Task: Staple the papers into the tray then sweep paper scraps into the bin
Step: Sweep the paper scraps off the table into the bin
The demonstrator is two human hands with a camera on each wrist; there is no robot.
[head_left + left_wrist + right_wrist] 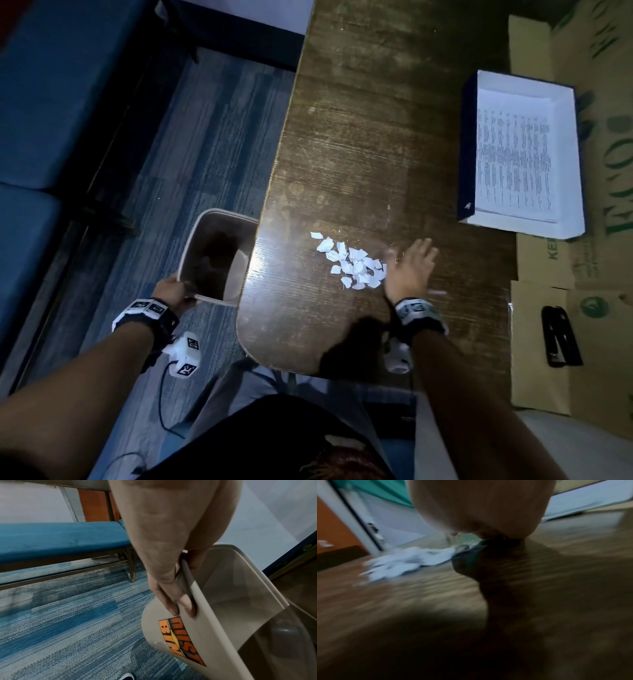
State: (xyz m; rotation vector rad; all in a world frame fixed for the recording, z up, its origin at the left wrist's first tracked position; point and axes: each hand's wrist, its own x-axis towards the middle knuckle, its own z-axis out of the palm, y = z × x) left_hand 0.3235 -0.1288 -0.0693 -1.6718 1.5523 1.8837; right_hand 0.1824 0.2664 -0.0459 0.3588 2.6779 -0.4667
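A heap of white paper scraps (pixel 352 262) lies on the dark wooden table (pixel 359 137), near its left edge. My right hand (pixel 409 265) stands on its edge just right of the heap, fingers straight, touching the nearest scraps. The right wrist view is blurred; the scraps (pixel 406 561) show to the left of the hand. My left hand (pixel 171 291) grips the near rim of a beige bin (pixel 215 253), held against the table's left edge; its fingers (pixel 173 600) curl under the bin's rim (pixel 202 595). The white tray (pixel 568 102) at the right holds printed papers (pixel 513 154).
A black stapler (pixel 558 337) lies on flattened cardboard (pixel 599 257) at the right. A blue bench (pixel 60 536) stands on the striped blue carpet (pixel 188 154) left of the table. The bin bears an orange label (pixel 181 641).
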